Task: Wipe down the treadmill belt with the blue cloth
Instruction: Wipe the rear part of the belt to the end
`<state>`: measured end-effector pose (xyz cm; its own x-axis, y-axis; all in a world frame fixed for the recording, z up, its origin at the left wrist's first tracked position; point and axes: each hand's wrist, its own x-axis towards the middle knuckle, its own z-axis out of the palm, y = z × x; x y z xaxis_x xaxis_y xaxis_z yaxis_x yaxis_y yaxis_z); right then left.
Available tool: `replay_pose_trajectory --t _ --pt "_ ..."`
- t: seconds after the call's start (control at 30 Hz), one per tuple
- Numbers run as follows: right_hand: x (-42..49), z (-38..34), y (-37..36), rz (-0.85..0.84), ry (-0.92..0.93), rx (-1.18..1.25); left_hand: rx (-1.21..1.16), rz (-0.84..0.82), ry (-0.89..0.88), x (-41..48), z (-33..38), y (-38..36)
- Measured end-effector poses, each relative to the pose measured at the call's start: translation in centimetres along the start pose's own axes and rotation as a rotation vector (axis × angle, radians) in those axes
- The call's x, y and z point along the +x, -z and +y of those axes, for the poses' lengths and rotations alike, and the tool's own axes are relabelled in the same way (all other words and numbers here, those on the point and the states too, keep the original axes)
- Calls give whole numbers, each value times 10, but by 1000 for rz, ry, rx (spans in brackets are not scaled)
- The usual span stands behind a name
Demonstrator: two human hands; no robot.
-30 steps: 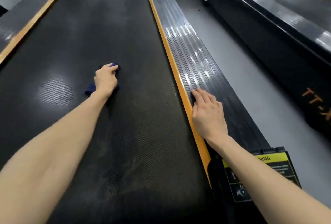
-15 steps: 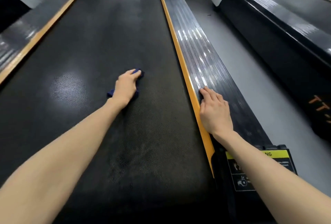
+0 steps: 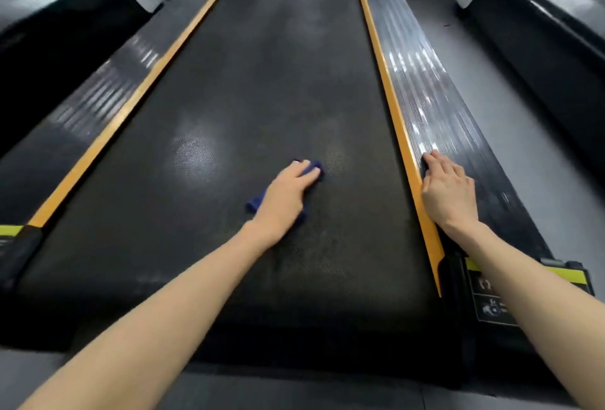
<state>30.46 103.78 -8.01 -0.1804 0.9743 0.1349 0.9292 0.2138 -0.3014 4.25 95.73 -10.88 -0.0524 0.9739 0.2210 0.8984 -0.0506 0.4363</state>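
The black treadmill belt [image 3: 262, 88] runs away from me between two orange edge strips. My left hand [image 3: 288, 190] lies flat on the blue cloth [image 3: 254, 202], pressing it onto the belt a little right of centre. Only the cloth's ends show from under the hand. My right hand [image 3: 447, 187] rests palm down on the ribbed right side rail [image 3: 425, 92], with its fingertips at the orange strip [image 3: 386, 82].
A left side rail [image 3: 98, 98] with an orange strip borders the belt. Other treadmills stand at far left [image 3: 49, 16] and far right [image 3: 556, 33], with grey floor [image 3: 510, 121] between. A yellow warning label [image 3: 569, 275] sits at the rail's near right end.
My left hand has slid the cloth to the right across the belt, closer to the right strip. My view has swung left and back; the right hand stays on the rail.
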Motion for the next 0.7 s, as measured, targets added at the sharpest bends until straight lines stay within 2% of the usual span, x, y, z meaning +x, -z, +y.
replay_pose_trajectory --t 0.07,0.13,0.23,0.37,0.43,0.5,0.6,0.7 --pt "1 -1 -3 28 1 -14 73 172 292 -1 -60 23" --pt "3 -1 -5 49 4 -33 113 248 421 -9 -79 30" --pt "2 -5 -8 59 -11 -41 77 290 288 -8 -30 11" --pt "0 -7 -8 97 -9 -31 -79 83 19 -39 68 -25" --pt "-3 -8 -6 99 2 -42 -88 14 -93 -52 86 -29" --pt "-7 -9 -2 88 17 -79 -18 12 -149 -55 83 -22" --pt "-24 -10 5 69 31 -208 84 59 -57 -49 43 -2" --pt "-40 -5 13 12 61 -294 195 156 220 -56 -28 34"
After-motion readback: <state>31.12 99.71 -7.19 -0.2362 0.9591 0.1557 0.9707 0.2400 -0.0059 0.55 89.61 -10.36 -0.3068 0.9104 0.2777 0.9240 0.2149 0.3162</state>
